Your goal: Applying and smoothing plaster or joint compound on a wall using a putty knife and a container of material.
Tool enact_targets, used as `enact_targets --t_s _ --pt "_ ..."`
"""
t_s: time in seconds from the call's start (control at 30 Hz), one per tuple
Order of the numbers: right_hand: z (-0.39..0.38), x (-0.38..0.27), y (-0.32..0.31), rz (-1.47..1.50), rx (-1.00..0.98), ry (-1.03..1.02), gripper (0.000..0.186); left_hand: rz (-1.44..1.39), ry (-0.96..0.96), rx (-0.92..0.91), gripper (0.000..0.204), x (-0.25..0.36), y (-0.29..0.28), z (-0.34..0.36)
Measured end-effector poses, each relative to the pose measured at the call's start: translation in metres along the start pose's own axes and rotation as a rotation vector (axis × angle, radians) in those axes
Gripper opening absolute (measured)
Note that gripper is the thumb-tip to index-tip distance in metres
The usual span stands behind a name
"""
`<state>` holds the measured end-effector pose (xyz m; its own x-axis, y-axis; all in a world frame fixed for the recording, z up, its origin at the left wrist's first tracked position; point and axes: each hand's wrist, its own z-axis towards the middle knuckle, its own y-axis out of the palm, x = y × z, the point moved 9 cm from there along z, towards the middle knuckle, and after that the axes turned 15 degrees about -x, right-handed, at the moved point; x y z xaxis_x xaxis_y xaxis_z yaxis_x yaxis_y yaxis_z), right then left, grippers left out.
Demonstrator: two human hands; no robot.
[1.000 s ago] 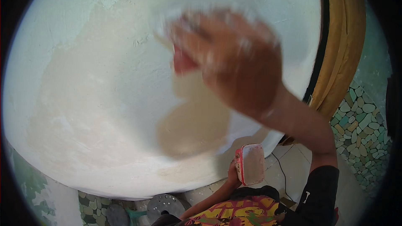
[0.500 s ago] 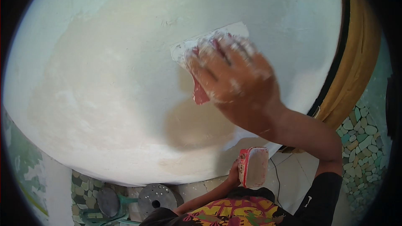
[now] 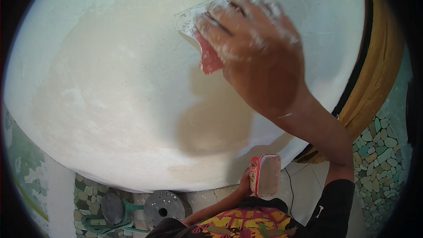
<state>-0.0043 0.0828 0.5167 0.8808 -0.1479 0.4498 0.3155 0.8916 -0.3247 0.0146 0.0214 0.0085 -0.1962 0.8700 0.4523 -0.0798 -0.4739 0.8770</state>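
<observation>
My right hand (image 3: 260, 39), specked with white paste, is wrapped round a putty knife (image 3: 210, 57) with a red handle and a wide flat blade. White paste coats the blade, which lies against the pale wall (image 3: 110, 83). Close to my body, my left hand (image 3: 246, 184) grips a red plastic tub (image 3: 266, 175) by its side. The tub's open mouth faces up and its inside looks whitish. Damp beige and whiter patches cover the wall, and my arm's shadow falls across it.
A brown rounded border (image 3: 374, 61) edges the wall at the right. Below it lies a pebble-patterned floor (image 3: 379, 163). A dark cable (image 3: 291, 189) runs over the floor tiles. At lower left stand a grey round object with holes (image 3: 165, 207) and a green chair-like frame (image 3: 128, 218).
My right hand and the putty knife have slid up the wall, away from my body. My left hand and the tub have stayed almost in place.
</observation>
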Motion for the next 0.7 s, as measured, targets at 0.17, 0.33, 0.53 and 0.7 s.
enact_targets --t_s 0.17,0.33,0.53,0.7 --pt "0.030 0.025 -0.012 0.070 -0.047 0.003 0.039 -0.025 -0.017 0.059 0.065 -0.040 -0.073 -0.008" --pt "-0.017 -0.005 0.015 -0.026 0.155 -0.078 0.023 -0.020 -0.080 0.094 0.072 -0.040 -0.068 -0.001" --pt "-0.044 0.038 -0.033 0.093 0.014 0.137 0.028 -0.166 0.049 0.136 0.060 -0.029 -0.070 -0.010" --pt "-0.067 0.139 -0.045 0.018 -0.012 0.309 0.046 -0.092 0.003 0.209 0.059 -0.034 -0.080 -0.016"
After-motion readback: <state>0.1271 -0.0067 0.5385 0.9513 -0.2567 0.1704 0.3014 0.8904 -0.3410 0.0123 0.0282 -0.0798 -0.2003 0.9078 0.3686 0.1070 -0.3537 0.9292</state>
